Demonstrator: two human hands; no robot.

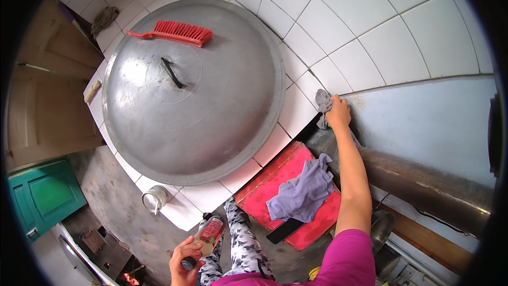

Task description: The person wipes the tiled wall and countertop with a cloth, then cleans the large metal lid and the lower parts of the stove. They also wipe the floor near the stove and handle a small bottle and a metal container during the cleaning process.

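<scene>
A gray cloth is bunched in a person's right hand, its grip clenched around the fabric at the right end of a white-tiled counter, beside the tiled wall. The left hand, low in the view, has its grip wrapped around a red-labeled bottle, dark cap toward the person. Just beside the counter, a purple cloth lies rumpled on a red surface, a flat dark object partly beneath it. A large domed metal lid dominates the counter, a red brush resting on top beyond its dark handle. A small clear container sits at the counter's near edge.
</scene>
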